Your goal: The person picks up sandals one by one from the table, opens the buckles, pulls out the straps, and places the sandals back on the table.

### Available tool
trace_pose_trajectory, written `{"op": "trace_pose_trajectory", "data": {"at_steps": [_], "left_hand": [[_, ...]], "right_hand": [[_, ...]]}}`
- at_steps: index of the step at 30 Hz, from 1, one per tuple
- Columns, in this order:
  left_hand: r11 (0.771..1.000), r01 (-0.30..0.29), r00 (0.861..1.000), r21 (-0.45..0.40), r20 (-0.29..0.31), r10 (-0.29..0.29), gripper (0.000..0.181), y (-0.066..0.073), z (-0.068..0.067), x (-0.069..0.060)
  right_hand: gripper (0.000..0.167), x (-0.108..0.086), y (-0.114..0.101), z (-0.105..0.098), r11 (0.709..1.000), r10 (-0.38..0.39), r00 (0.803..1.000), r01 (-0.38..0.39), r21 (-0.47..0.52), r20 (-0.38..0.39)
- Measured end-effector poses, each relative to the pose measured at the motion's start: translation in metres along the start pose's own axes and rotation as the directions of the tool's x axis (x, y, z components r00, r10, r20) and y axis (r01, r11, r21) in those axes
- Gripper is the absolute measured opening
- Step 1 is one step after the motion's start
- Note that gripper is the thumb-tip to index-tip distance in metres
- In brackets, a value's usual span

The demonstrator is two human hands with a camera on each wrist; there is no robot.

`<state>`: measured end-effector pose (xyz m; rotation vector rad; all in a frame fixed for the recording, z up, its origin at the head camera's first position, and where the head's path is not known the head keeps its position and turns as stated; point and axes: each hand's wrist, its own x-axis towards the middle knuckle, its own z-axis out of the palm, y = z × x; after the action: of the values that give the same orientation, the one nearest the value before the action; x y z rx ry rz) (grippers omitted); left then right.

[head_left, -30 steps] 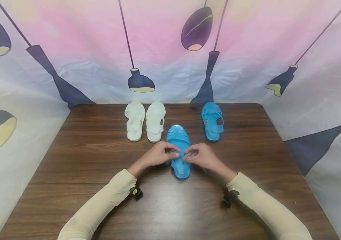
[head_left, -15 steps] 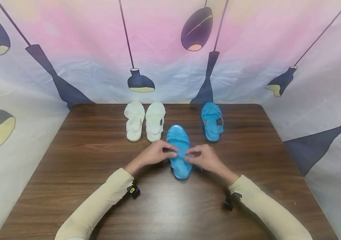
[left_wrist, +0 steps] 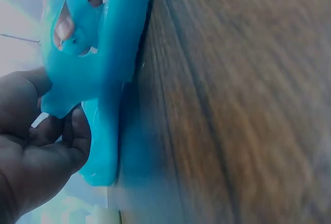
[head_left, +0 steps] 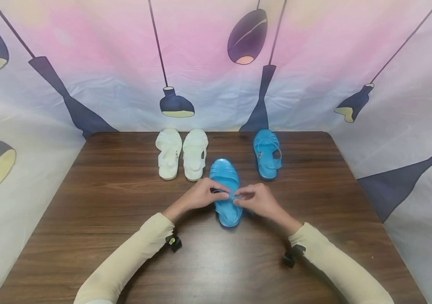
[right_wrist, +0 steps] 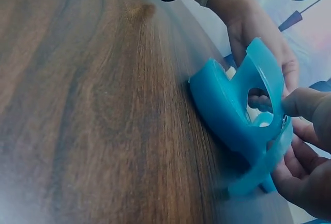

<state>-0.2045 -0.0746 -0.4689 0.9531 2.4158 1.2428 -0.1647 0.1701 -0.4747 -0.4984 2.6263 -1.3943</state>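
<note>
A blue jelly sandal (head_left: 224, 170) lies on the wooden table in front of me, toe pointing away. Over its middle, my left hand (head_left: 202, 194) pinches the ankle strap from the left side. Opposite, my right hand (head_left: 259, 200) pinches the strap by its small metal buckle (right_wrist: 284, 119), thumb on top. The loose strap end (right_wrist: 261, 169) hangs below the right fingers in the right wrist view. In the left wrist view, the left hand (left_wrist: 39, 144) has its thumb and fingers at the edge of the strap. Whether the strap is fastened I cannot tell.
Another blue sandal (head_left: 266, 162) stands at the back right of the brown table (head_left: 125, 160). Two white sandals, one (head_left: 168, 158) beside the other (head_left: 195, 158), stand at the back left. A patterned cloth (head_left: 117, 97) hangs behind the table.
My left fingers drew slightly left along the strap, then came back right toward the buckle. The right hand stays nearly in place. The strap end right of the sandal shows less than before.
</note>
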Motion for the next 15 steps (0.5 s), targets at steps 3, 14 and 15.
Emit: {"op": "trace_pose_trajectory", "data": {"at_steps": [3, 14, 15], "left_hand": [[1.0, 0.027, 1.0, 0.004, -0.002, -0.027, 0.022, -0.002, -0.007, -0.005], [0.998, -0.052, 0.996, 0.029, 0.068, 0.05, 0.022, 0.006, -0.003, 0.004], [0.998, -0.061, 0.996, 0.033, 0.063, 0.059, 0.021, 0.005, -0.002, 0.005]], "right_hand": [[0.023, -0.001, 0.004, -0.001, 1.0, 0.013, 1.0, -0.013, 0.028, -0.007], [0.02, 0.001, -0.001, 0.006, 1.0, -0.027, 0.999, 0.027, 0.009, -0.022], [0.019, 0.002, -0.001, 0.006, 0.999, -0.029, 0.999, 0.03, 0.012, -0.025]]}}
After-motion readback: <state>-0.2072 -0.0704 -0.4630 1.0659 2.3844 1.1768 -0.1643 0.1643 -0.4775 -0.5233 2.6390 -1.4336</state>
